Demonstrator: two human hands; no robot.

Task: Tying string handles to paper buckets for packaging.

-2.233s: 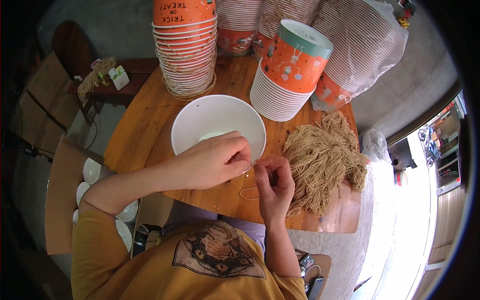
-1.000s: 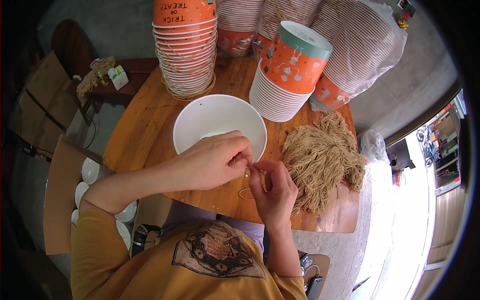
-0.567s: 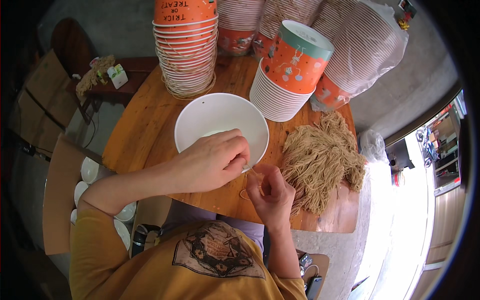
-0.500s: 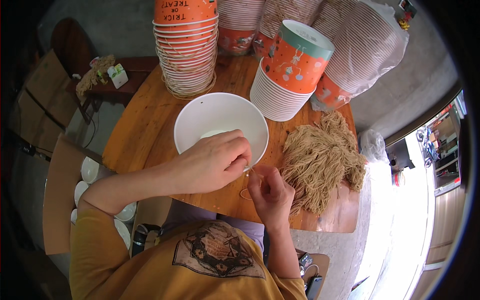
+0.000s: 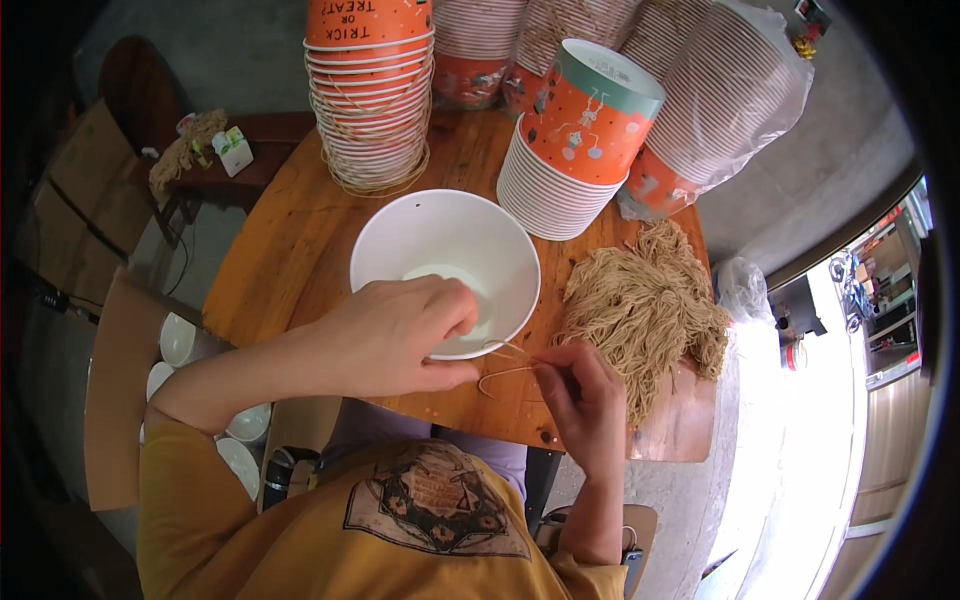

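A white paper bucket [image 5: 405, 225] stands mouth up on the wooden table in front of me. My left hand [image 5: 405, 335] straddles its near rim, the thumb outside and the curled fingers inside. Its fingertips are hidden within the bucket. To the right of the rim, my right hand [image 5: 585, 395] pinches a thin tan string [image 5: 515, 371] between thumb and fingers. The string runs from the bucket's near right rim to the pinch, with a loose end curling over the table's edge.
A bundle of tan strings [image 5: 645, 310] lies at the right. Behind stand an orange bucket stack with string handles [image 5: 370, 110], another nested stack [image 5: 590, 120] and bagged stacks [image 5: 725, 95]. A cardboard box [image 5: 120, 400] with white bowl-like containers sits low at left.
My right hand has moved right and down, drawing the string away from the rim. My left hand has shifted left and down, its thumb now apart from the string. The bucket has turned slightly.
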